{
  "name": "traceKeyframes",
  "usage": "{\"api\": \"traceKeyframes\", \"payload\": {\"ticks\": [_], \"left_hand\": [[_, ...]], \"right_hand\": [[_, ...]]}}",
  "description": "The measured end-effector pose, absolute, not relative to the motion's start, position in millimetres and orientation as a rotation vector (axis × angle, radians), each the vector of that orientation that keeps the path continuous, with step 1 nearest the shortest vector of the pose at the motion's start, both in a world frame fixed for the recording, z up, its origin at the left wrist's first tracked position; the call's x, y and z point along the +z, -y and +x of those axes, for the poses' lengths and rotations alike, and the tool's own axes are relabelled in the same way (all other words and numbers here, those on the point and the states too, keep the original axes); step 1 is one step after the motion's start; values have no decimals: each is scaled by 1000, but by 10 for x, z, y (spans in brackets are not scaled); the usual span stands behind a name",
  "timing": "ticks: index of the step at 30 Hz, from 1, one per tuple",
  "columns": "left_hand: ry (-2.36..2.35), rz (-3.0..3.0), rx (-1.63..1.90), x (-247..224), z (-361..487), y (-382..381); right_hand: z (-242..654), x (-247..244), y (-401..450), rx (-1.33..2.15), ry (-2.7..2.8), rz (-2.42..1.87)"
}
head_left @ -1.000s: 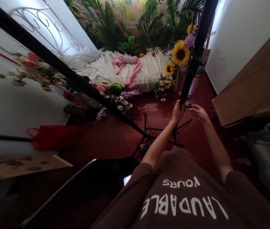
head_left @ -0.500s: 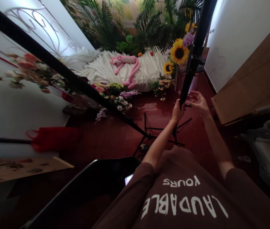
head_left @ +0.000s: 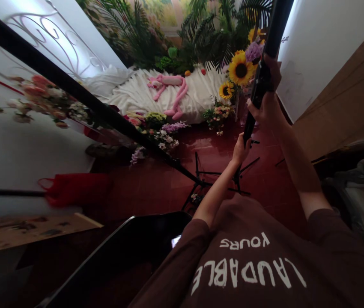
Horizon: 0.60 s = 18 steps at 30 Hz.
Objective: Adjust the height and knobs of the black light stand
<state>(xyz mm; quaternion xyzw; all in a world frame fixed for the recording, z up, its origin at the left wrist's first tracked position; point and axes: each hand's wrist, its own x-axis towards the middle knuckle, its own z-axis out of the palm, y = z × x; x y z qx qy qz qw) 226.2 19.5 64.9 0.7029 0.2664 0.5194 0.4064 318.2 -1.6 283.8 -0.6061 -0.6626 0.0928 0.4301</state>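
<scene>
A black tripod stand (head_left: 249, 125) rises at the right of the head view, its pole tilted toward the upper right and its legs on the floor. My left hand (head_left: 240, 149) is wrapped round the lower part of the pole, beside a small side knob (head_left: 255, 141). Higher up, my right hand (head_left: 269, 100) grips the stand at its dark collar (head_left: 261, 83). The thumb lies across the near side of the pole, and the other fingers are partly hidden in shadow.
Another black pole (head_left: 88, 100) slants across the left side. A white-draped platform (head_left: 130, 94) holds a pink plush toy (head_left: 171, 81), with artificial flowers (head_left: 165, 139) before it and sunflowers (head_left: 240, 69) beside the stand. A red bag (head_left: 69, 188) is at left, a wooden panel (head_left: 342, 98) at right.
My right hand has gone from beside the side knob, fingers loosely apart, up to the collar and closed round it. My left hand has kept its hold on the pole.
</scene>
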Motion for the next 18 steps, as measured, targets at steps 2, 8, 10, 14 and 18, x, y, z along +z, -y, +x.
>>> {"api": "traceKeyframes", "payload": {"ticks": [2,8,10,14,18], "left_hand": [[-659,1785,1300,658,2246,-200],[-629,1831,1283,646,2226,-216],[-626,1835,1273,611,2239,-232],[-612,1830,1301,533,2279,-266],[-602,1801,1297,514,2292,-262]], "right_hand": [[3157,2747,61,105,1656,-1544],[3089,2276,134,23,1689,-1401],[3078,2069,148,54,1686,-1355],[3076,1715,203,196,1620,-1408],[3105,1681,297,281,1588,-1466]]}}
